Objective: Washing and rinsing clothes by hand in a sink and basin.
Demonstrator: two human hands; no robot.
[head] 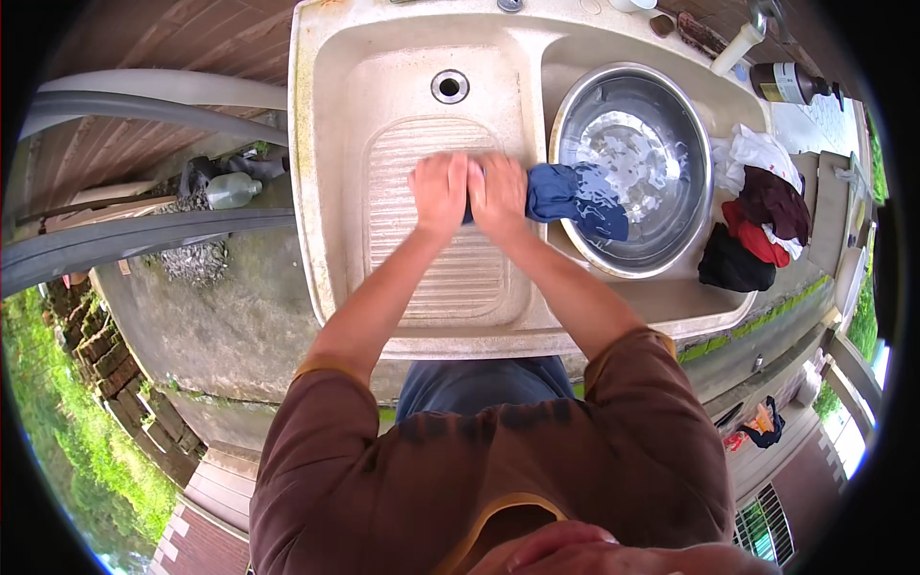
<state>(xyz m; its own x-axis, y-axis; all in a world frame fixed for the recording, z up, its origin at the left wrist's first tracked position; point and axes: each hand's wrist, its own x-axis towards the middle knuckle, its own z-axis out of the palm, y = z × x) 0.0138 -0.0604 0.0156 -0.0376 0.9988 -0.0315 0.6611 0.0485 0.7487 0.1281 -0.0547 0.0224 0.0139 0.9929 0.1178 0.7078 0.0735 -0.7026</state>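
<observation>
My left hand (439, 188) and my right hand (499, 188) are side by side, thumbs close together, over the ridged washboard (438, 280) of a stone-like laundry sink. Both are closed around a wet blue cloth (552, 192); only a sliver of it shows between them. From under my right hand the cloth runs over the divider and the rim of a round metal basin (629, 269). Its far end lies in the basin's water. What is beneath my fingers is hidden.
A drain hole (449, 87) is above the washboard. On the sink's right edge lie a white cloth (760, 154), a maroon cloth (775, 205), a red cloth (751, 233) and a black cloth (734, 262). A brown pump bottle (787, 83) lies near the faucet (747, 39).
</observation>
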